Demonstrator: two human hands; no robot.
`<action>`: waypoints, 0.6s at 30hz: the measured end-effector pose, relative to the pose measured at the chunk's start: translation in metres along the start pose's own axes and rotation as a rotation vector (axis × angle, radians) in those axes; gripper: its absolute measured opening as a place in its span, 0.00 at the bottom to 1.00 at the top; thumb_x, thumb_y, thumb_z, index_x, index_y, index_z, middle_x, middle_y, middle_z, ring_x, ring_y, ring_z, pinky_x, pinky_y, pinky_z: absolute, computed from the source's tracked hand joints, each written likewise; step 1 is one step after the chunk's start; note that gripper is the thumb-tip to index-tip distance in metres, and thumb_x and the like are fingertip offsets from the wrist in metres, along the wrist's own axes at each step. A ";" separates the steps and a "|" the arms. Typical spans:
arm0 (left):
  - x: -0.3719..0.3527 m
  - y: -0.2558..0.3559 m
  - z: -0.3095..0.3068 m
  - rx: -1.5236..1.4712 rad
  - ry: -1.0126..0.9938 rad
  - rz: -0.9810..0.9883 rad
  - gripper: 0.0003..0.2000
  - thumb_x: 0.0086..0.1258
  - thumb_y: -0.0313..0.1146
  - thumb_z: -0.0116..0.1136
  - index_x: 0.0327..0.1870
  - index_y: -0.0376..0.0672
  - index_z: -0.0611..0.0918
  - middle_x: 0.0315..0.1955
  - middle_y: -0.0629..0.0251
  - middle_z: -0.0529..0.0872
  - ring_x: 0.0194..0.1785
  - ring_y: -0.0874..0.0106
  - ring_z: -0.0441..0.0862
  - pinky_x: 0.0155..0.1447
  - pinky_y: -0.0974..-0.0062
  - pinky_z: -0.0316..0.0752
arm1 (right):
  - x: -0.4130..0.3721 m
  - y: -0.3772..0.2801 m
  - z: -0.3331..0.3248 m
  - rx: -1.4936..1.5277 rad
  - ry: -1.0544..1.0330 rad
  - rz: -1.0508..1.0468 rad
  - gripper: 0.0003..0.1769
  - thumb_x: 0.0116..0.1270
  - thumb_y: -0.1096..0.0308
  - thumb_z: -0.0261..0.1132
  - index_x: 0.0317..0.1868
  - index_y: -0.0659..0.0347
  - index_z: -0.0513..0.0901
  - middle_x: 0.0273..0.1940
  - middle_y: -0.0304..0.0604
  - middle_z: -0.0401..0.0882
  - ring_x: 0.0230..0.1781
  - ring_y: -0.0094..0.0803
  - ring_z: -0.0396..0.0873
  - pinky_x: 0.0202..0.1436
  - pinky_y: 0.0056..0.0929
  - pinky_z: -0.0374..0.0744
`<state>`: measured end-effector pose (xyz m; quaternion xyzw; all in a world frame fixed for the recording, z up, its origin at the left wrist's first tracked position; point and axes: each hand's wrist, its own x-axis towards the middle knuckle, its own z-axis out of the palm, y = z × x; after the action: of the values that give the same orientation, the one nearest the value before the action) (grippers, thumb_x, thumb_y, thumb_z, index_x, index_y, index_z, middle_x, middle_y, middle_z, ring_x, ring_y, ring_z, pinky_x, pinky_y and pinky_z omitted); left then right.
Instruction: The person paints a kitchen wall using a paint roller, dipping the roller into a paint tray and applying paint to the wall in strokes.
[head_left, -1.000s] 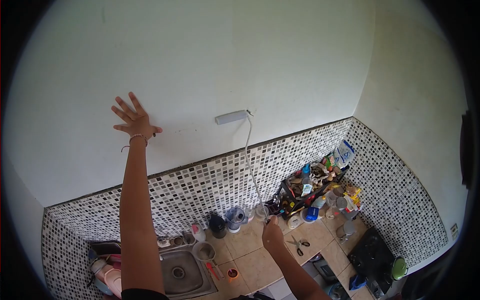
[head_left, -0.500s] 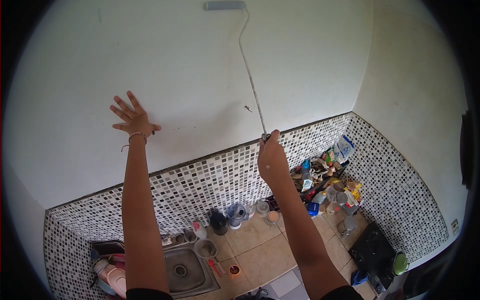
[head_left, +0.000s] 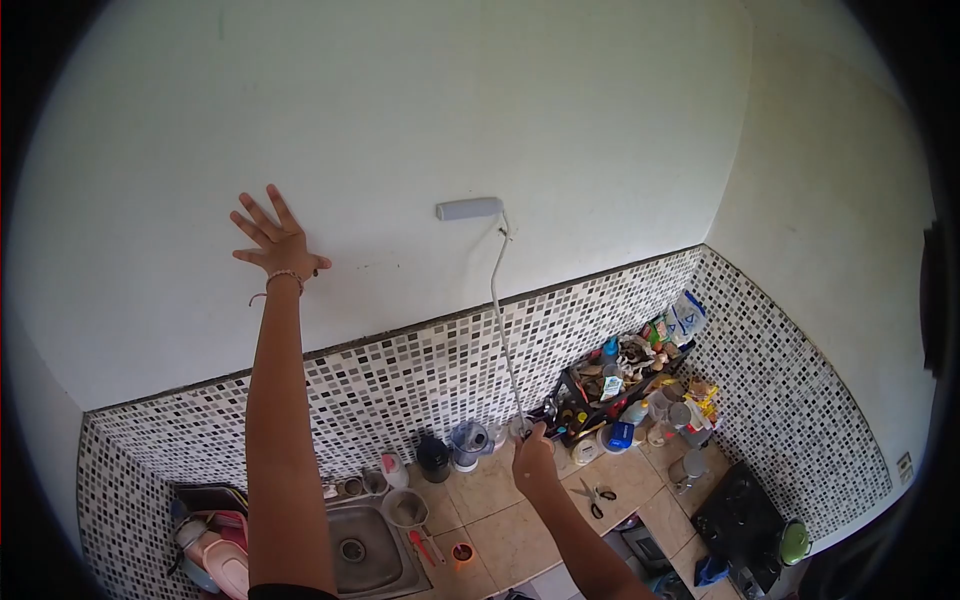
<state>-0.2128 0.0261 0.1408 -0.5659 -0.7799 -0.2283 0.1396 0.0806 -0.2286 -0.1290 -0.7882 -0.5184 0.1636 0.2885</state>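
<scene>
With fingers spread, my left hand [head_left: 278, 243] lies flat against the white wall [head_left: 580, 110], a bracelet at its wrist. My right hand [head_left: 535, 466] is wrapped round the handle end of a paint roller, low in front of the tiled strip. From there the long, thin roller rod [head_left: 503, 340] runs up the wall. At its top the grey paint roller [head_left: 469, 209] is against the white wall, right of my left hand. The handle itself is mostly hidden by my fingers. A small dark mark shows beside the rod near the roller.
Mosaic tiles [head_left: 400, 371] cover the lower wall. Below is a counter [head_left: 485, 495] with a sink [head_left: 378, 545], a blender jug [head_left: 468, 443], open scissors [head_left: 594, 497], a crowded black rack [head_left: 610, 392] and several containers. A black stove [head_left: 742, 520] with a green-lidded pot [head_left: 795, 541] stands right.
My right hand has come down, and the roller has slid down the wall from the top of the view to about my left hand's height. My left hand stays on the wall.
</scene>
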 end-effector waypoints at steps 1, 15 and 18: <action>0.000 0.000 0.000 -0.001 -0.002 0.000 0.79 0.38 0.52 0.84 0.76 0.47 0.23 0.73 0.36 0.16 0.75 0.34 0.14 0.66 0.20 0.46 | 0.003 -0.003 -0.006 0.002 -0.003 -0.003 0.27 0.77 0.60 0.51 0.63 0.76 0.58 0.33 0.68 0.82 0.35 0.64 0.82 0.36 0.56 0.79; -0.003 -0.002 -0.006 0.012 -0.023 0.014 0.79 0.38 0.53 0.84 0.76 0.48 0.22 0.73 0.36 0.17 0.75 0.35 0.16 0.66 0.21 0.48 | 0.010 -0.125 -0.213 -0.052 0.240 -0.234 0.24 0.77 0.64 0.53 0.58 0.79 0.60 0.34 0.71 0.80 0.38 0.66 0.80 0.39 0.54 0.78; -0.003 -0.005 -0.008 0.023 -0.029 0.023 0.78 0.39 0.54 0.83 0.76 0.48 0.24 0.73 0.35 0.17 0.75 0.33 0.17 0.65 0.20 0.50 | -0.021 -0.088 -0.205 -0.146 0.180 -0.200 0.32 0.76 0.63 0.53 0.65 0.85 0.56 0.36 0.71 0.81 0.41 0.63 0.82 0.41 0.52 0.79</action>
<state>-0.2170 0.0185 0.1453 -0.5767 -0.7777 -0.2095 0.1372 0.1223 -0.2797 0.0850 -0.7630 -0.5770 0.0243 0.2906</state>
